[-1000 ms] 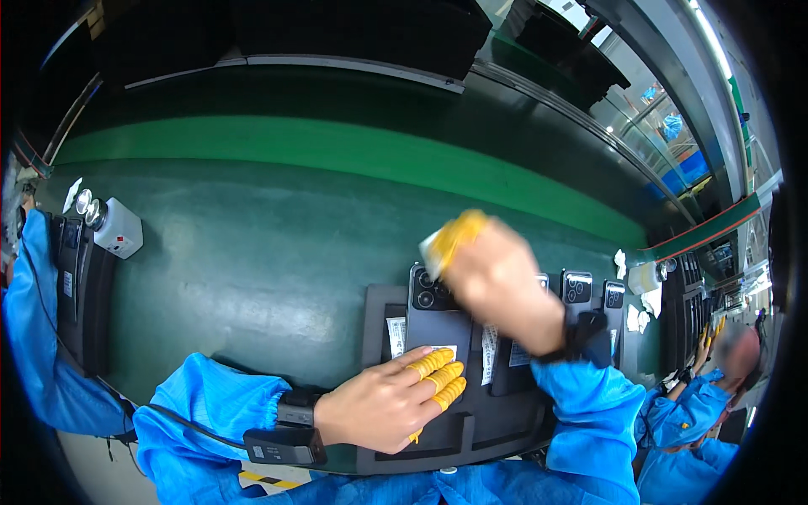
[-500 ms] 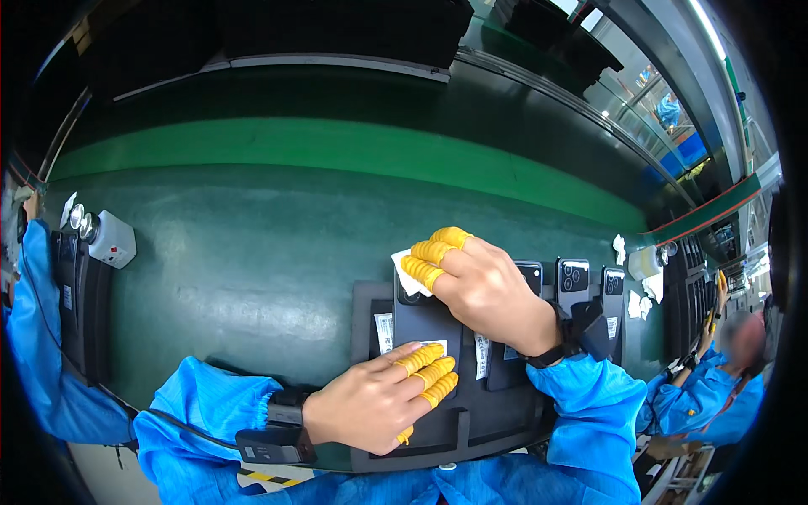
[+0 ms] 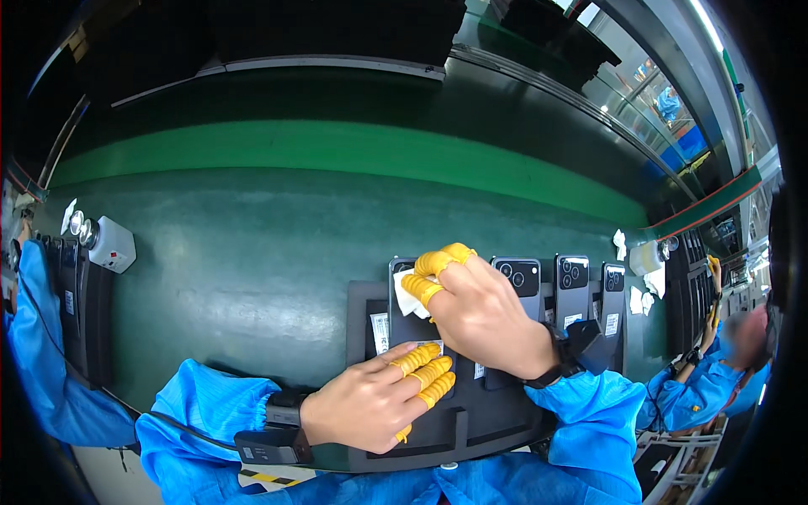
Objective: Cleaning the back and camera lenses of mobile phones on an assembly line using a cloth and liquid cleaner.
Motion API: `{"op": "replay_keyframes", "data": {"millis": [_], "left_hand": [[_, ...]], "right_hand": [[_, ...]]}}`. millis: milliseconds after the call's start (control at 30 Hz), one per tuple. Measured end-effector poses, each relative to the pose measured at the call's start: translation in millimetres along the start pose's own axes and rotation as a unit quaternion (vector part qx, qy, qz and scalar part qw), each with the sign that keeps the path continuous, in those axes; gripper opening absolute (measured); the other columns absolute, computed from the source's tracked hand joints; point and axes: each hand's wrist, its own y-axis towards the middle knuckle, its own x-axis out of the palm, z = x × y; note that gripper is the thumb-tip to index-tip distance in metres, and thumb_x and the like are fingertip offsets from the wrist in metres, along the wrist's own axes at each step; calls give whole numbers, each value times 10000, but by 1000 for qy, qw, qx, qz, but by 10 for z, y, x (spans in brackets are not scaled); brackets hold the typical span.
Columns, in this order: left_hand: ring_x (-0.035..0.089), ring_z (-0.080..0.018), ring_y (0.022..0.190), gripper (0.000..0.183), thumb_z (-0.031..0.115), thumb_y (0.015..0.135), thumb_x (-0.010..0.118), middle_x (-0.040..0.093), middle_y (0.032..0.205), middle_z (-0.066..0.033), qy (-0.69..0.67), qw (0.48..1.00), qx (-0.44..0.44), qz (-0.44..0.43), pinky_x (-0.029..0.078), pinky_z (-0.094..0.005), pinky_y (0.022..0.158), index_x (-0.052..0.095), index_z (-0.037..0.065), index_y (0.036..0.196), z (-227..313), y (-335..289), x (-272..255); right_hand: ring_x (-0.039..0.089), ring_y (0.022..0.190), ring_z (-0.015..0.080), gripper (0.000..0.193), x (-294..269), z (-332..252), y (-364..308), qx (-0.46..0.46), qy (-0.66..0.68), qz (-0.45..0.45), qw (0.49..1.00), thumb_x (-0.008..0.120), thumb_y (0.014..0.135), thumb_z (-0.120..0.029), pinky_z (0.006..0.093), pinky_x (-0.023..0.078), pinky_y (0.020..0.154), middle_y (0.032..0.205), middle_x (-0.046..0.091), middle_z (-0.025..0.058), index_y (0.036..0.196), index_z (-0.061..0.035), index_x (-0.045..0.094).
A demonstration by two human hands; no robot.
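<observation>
My right hand point(image 3: 488, 311), with yellow finger cots, pinches a folded white wipe point(image 3: 410, 296) against the upper back of a dark grey phone point(image 3: 399, 324), over its camera area. That phone lies back-up on a black tray point(image 3: 358, 421), and its right side is partly hidden by my right hand. My left hand point(image 3: 370, 404), also in yellow finger cots, rests its outstretched fingers on the phone's lower part beside a small label. To the right, three more phones, one point(image 3: 518, 282) partly behind my right wrist, another point(image 3: 571, 290) and a third point(image 3: 612, 303), lie camera side up.
White bottles with metal tops stand at the left point(image 3: 111, 244) and right point(image 3: 646, 259) of the green bench mat point(image 3: 227, 252). Crumpled wipes point(image 3: 641, 300) lie near the right bottle. Stacked black trays point(image 3: 88, 320) flank the left side. Co-workers in blue are at both sides.
My right hand has moved the wipe down over the phone's camera area, uncovering the phone's top edge. The left hand stays almost still on the phone.
</observation>
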Motion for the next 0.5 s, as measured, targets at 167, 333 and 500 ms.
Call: {"op": "replay_keyframes", "data": {"millis": [167,333,500], "left_hand": [[636,-309,1142,557,209,663,668,679,1109,-162,-30,1000,3,-2,384,-473,1151,678,-21,1170,-8,-33,-1],[694,-254,970,473,241,501,671,693,909,-92,12,999,16,50,439,-478,1129,746,53,929,-9,-12,48],[694,-233,967,494,237,510,660,690,901,-91,9,999,17,40,448,-471,1122,747,48,957,-7,17,12]], "right_hand": [[609,812,348,295,-271,-159,-106,103,51,-116,987,660,570,69,408,527,717,919,614,156,855,20,723],[605,813,364,376,-281,-176,-161,125,20,-62,990,667,545,86,418,519,727,948,607,167,907,14,738],[586,830,361,248,23,-110,-13,88,37,-16,995,665,587,91,410,507,764,936,588,175,821,18,705]]}}
